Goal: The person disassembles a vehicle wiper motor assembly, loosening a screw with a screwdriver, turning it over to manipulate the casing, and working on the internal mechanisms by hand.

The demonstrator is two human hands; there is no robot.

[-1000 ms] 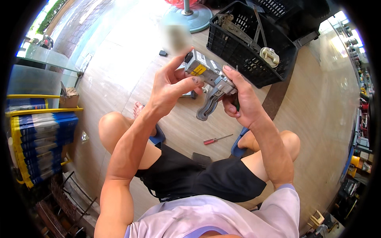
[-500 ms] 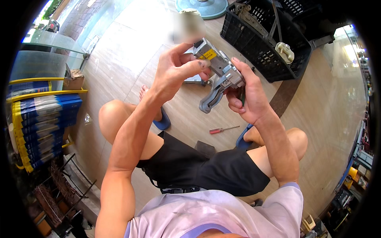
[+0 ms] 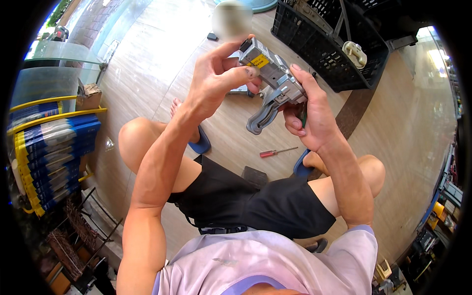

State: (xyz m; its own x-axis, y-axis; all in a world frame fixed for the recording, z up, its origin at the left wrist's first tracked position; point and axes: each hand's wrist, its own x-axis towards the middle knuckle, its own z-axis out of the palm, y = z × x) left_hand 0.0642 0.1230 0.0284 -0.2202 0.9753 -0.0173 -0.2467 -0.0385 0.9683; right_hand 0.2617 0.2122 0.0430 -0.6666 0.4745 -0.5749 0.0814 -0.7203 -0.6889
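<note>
Up in front of me, both hands hold a grey metal housing (image 3: 280,77) with a yellow label and a curved clamp-like bracket hanging from its lower end. What device it is, I cannot tell. The fingers and thumb of my left hand (image 3: 219,78) close on the labelled upper end. My right hand (image 3: 314,108) grips the lower right end, thumb along its side. A dark green piece (image 3: 303,117), perhaps a tool handle, shows under the right fingers, mostly hidden by the palm. Below, on the floor, lies a screwdriver (image 3: 268,154) with a red handle.
A black plastic crate (image 3: 314,49) of metal parts stands at the far right. Beyond my left hand, a grey device (image 3: 241,90) lies on the floor, partly hidden. A dark block (image 3: 254,176) sits between my legs. At left stands a yellow rack (image 3: 59,118) with blue packages.
The housing stays in both hands, with its upper end slightly higher in view. The crate and floor items have shifted a little in the picture as the view moved.
</note>
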